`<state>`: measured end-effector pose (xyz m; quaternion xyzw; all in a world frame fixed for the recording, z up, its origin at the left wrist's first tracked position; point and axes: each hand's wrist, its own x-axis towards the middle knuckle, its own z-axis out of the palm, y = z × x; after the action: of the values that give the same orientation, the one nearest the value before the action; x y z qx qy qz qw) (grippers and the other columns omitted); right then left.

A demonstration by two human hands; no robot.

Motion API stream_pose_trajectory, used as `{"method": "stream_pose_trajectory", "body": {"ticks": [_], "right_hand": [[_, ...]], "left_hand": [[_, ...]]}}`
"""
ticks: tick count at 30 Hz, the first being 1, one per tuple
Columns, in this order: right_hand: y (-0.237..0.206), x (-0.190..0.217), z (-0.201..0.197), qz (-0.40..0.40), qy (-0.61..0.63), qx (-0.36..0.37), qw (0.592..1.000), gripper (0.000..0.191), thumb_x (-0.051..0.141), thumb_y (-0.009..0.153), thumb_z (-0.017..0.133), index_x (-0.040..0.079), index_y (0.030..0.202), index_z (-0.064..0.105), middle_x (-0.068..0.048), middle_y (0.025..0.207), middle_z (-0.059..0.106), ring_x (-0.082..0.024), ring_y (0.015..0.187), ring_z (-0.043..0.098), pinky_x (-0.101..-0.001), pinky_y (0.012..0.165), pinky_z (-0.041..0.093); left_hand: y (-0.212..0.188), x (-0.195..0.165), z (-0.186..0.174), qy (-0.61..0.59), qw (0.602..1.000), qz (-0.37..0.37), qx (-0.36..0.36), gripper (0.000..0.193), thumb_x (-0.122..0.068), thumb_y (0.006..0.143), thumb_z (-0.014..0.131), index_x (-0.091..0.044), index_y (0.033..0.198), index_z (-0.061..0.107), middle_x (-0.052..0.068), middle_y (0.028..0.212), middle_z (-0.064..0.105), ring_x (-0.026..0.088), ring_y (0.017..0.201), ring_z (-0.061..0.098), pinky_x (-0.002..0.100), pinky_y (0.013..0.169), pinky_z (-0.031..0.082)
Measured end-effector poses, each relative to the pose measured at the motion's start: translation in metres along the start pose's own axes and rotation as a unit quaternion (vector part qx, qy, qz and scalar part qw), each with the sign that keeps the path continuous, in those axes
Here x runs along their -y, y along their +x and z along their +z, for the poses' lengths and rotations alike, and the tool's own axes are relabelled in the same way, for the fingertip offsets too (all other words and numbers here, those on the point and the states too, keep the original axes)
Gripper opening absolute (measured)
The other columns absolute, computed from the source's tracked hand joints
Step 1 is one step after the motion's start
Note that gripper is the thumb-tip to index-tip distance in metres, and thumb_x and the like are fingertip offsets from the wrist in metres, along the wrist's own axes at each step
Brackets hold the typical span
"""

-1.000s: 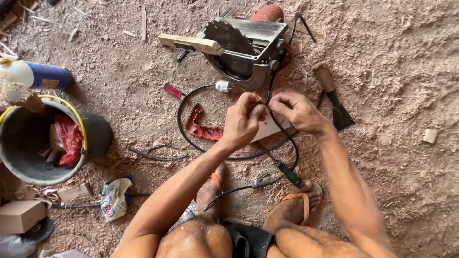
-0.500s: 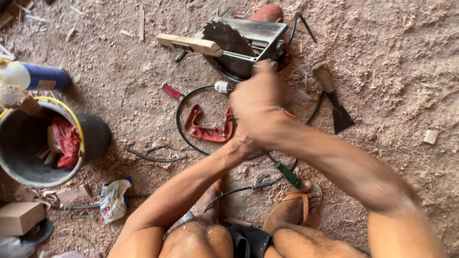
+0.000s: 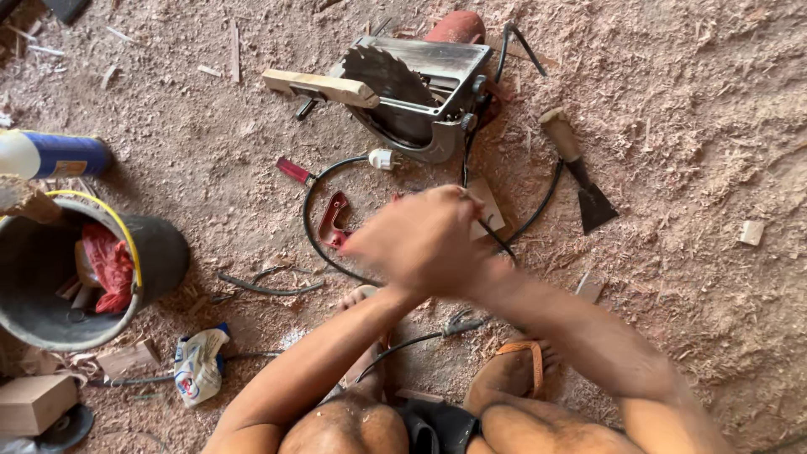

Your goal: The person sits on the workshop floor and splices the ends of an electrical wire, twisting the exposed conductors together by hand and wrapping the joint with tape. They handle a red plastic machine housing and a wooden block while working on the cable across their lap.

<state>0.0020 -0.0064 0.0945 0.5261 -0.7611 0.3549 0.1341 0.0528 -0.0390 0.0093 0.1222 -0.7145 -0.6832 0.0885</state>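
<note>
Hands: left hand (image 3: 403,240) and right hand (image 3: 454,252) blurred together, grip state cannot be told | black cable (image 3: 315,244) beneath | circular saw (image 3: 420,84) near, on sawdust floor (image 3: 689,252)

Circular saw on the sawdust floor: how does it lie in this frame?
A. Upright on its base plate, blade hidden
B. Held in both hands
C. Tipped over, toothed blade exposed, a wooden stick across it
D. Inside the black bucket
C: the circular saw lies tipped on the floor beyond the hands, its toothed blade showing, with a pale wooden stick lying across it.
</note>
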Motion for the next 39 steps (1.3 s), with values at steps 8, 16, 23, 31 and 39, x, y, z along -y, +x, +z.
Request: {"method": "stream_pose_trajectory", "body": {"ticks": [8, 16, 23, 31, 39], "right_hand": [[-0.081, -0.077, -0.027, 0.548, 0.355, 0.009, 0.757, 0.024, 0.027, 0.105, 0.057, 0.008, 0.100, 0.069, 0.002, 0.076, 0.063, -0.007, 0.062, 0.056, -0.0246, 0.051, 0.047], [-0.083, -0.067, -0.059, 0.552, 0.289, 0.129, 0.771, 0.027, 0.025, 0.103, 0.060, 0.004, 0.090, 0.071, -0.002, 0.076, 0.066, -0.009, 0.064, 0.056, -0.0276, 0.055, 0.048], [-0.016, -0.083, -0.072, 0.490, 0.008, 0.345, 0.800, 0.020, 0.025, 0.093, 0.067, 0.010, 0.082, 0.075, -0.005, 0.062, 0.069, -0.015, 0.051, 0.063, -0.0321, 0.047, 0.048], [0.056, -0.002, 0.056, 0.001, -0.360, 0.636, 0.683, 0.014, 0.017, 0.090, 0.074, 0.003, 0.092, 0.077, -0.006, 0.081, 0.070, -0.014, 0.071, 0.062, -0.0359, 0.062, 0.046], [-0.010, 0.034, 0.067, -0.074, -0.036, 0.084, 0.993, 0.018, 0.023, 0.092, 0.067, 0.009, 0.102, 0.073, -0.012, 0.104, 0.075, -0.021, 0.085, 0.071, -0.0356, 0.072, 0.060]], "left_hand": [[0.008, 0.022, -0.021, -0.262, 0.958, -0.097, 0.063, 0.011, -0.006, 0.112, 0.044, -0.001, 0.122, 0.044, 0.007, 0.090, 0.062, 0.013, 0.078, 0.061, 0.027, 0.074, 0.056], [0.016, 0.012, -0.028, 0.059, 0.995, 0.052, 0.068, 0.015, -0.007, 0.105, 0.056, -0.001, 0.118, 0.051, 0.007, 0.089, 0.064, 0.015, 0.078, 0.065, 0.028, 0.072, 0.055], [0.022, 0.048, -0.038, 0.299, 0.882, 0.325, 0.167, 0.026, 0.002, 0.090, 0.059, -0.003, 0.115, 0.057, 0.016, 0.110, 0.066, 0.032, 0.094, 0.063, 0.044, 0.085, 0.054], [0.011, 0.071, 0.010, 0.274, 0.904, 0.315, 0.087, 0.038, -0.018, 0.089, 0.072, 0.001, 0.118, 0.055, 0.020, 0.102, 0.061, 0.037, 0.094, 0.063, 0.049, 0.083, 0.053], [-0.003, 0.021, 0.008, 0.115, 0.985, 0.122, 0.044, 0.023, -0.005, 0.103, 0.064, -0.004, 0.125, 0.057, 0.016, 0.105, 0.068, 0.027, 0.093, 0.071, 0.039, 0.081, 0.059]]}}
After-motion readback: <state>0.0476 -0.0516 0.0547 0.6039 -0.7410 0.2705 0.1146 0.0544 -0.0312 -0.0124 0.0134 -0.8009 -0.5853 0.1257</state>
